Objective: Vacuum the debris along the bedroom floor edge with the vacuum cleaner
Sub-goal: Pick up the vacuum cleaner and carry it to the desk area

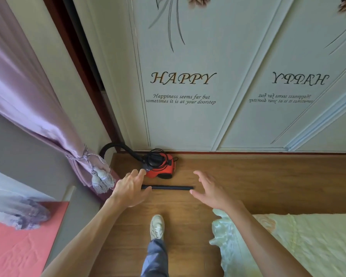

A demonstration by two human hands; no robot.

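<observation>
Both hands hang spread and empty, fingers loosely straight, gripping nothing. The left hand [131, 188] and the right hand [210, 191] flank one black tube [168, 187] lying flat on the wooden floor [248, 176]; its left end passes under the left palm and its right end stops just short of the right thumb. Just beyond the left fingertips, one small red vacuum cleaner [160, 166] sits against the wardrobe [188, 120], with one hose [118, 147] arching off to the left and one cord [156, 156] coiled on top. The tube looks stiff and light (probably smooth plastic), best taken around its middle, between the hands; the hose will likely flop
</observation>
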